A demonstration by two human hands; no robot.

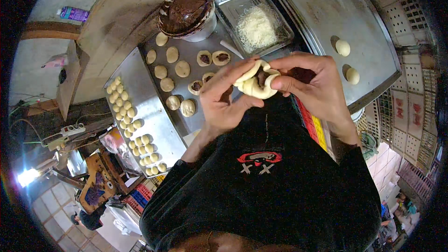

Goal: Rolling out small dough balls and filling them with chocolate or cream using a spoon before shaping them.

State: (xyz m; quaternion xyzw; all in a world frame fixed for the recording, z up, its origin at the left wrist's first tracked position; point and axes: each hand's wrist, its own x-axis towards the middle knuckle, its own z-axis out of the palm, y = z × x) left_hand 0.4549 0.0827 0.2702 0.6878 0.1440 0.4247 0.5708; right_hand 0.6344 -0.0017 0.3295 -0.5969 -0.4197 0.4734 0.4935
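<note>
Both your hands are on one dough piece [252,88], held up over the near side of the grey table [148,42], in front of your chest. Your left hand [224,95] has its left side, fingers along the top, thumb at the lower edge. Your right hand [317,81] has the right side, thumb against the rim of the opening. Neither is wide; both are closed in on the dough. The piece is only partly closed: folds gather around a gap, dark filling [262,77] showing inside.

Table ahead and left of you: plain flattened discs [182,69] in loose rows, plus several topped discs [204,58] with dark filling in the middle (one is partly behind your left hand). Bowl [199,32] of dark paste stands at the far side of the discs. Right of it, a metal tray [229,7] holds a heap of pale shreds [258,25]. White stick-like tool [231,49] lies just beside that tray.

Far left, a silver tray [161,142] carries small dough balls [126,104] in rows. Right side, a large metal sheet [322,0] carries two round buns [343,47], near each other at its right part.
</note>
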